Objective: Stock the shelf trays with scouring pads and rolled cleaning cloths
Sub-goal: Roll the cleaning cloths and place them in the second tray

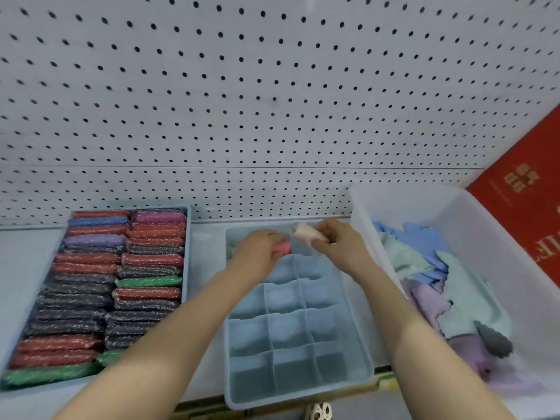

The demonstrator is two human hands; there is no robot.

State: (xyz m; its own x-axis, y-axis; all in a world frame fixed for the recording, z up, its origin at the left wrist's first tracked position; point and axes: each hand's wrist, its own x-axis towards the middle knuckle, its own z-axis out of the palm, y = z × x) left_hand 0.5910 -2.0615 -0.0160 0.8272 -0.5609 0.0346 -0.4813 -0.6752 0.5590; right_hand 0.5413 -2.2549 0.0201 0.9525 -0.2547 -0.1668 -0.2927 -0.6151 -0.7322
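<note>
Head view, slightly motion-blurred. Both hands work over the far row of the blue plastic divided tray (357, 353) in the middle of the pale shelf (24, 262). Left hand (257, 250) has fingers curled down round a pink rolled cleaning cloth (283, 247), which sits at the far row of cells, about the middle one; can't tell whether it's fully seated in the cell. Right hand (339, 241) pinches a cream/pale-peach rolled cleaning cloth (306, 233) between thumb and fingers, held tilted just above the tray's far edge, roll end pointing left; it's just beside the pink roll, can't tell if they touch. The near rows of cells in the divided tray show bare blue bottoms. Something pale in the far-left cell, mostly hidden by the left hand, can't identify. To the left, a shallow blue plastic tray (188, 237) holds two columns of glittery scouring pads (91, 286) packed on edge: red, dark grey/black, green, purple, blue, one magenta at the far right. To the right, a large translucent white plastic bin (472, 213) holds a loose heap of unrolled cleaning cloths (430, 268): light blue, mint green, lilac, one dark grey. Behind everything, a grey perforated pegboard back panel (272, 86). A red printed box or sign (521, 183) sits at the far right edge, behind the bin.
</note>
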